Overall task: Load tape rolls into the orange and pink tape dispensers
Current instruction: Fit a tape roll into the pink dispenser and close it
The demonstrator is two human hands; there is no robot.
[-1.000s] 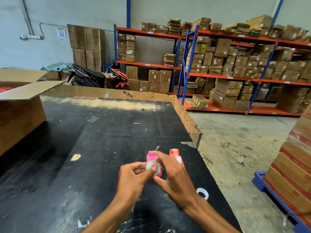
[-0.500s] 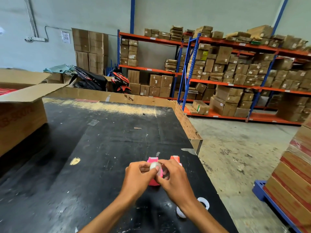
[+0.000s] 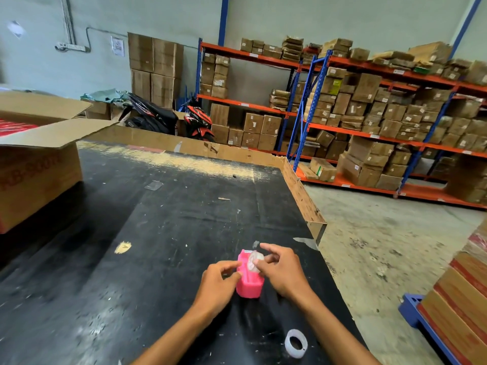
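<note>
The pink tape dispenser (image 3: 249, 281) stands on the black table (image 3: 158, 233) between my hands. My right hand (image 3: 282, 270) pinches a clear tape roll (image 3: 254, 262) at the dispenser's top opening. My left hand (image 3: 218, 283) touches the dispenser's left side with its fingers curled. A second white tape roll (image 3: 296, 343) lies flat on the table near my right forearm. The orange dispenser is hidden, most likely behind my right hand.
A large open cardboard box (image 3: 34, 164) sits at the table's left. The table's right edge (image 3: 316, 227) drops to a concrete floor. Stacked boxes on a blue pallet (image 3: 416, 312) stand at the right. Shelving full of cartons (image 3: 369, 114) lines the back.
My hands have lowered from in front of me to the table. The tape roll has gone from both hands to my right hand, over the pink dispenser. The orange dispenser is no longer visible.
</note>
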